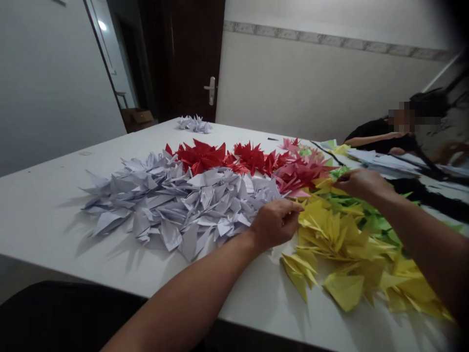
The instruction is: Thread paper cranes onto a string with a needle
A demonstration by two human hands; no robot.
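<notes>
My left hand (276, 222) is closed, its thumb and forefinger pinched at the left edge of a heap of yellow folded paper cranes (330, 227). My right hand (366, 186) is closed too, fingertips pointing left at the far side of the same heap. A yellow paper crane seems to lie between the two sets of fingertips, though its outline merges with the heap. White paper cranes (176, 205) spread out left of my left hand. Behind them are red cranes (201, 155) and pink cranes (302, 168). Green ones (379, 220) lie beneath my right forearm.
A small cluster of white cranes (194, 124) sits at the far end of the white table (47, 195). Across the table at right, a person in a dark top (370, 132) sits near papers (381, 160). Black material (428, 195) lies at the right. A dark door (183, 58) stands behind.
</notes>
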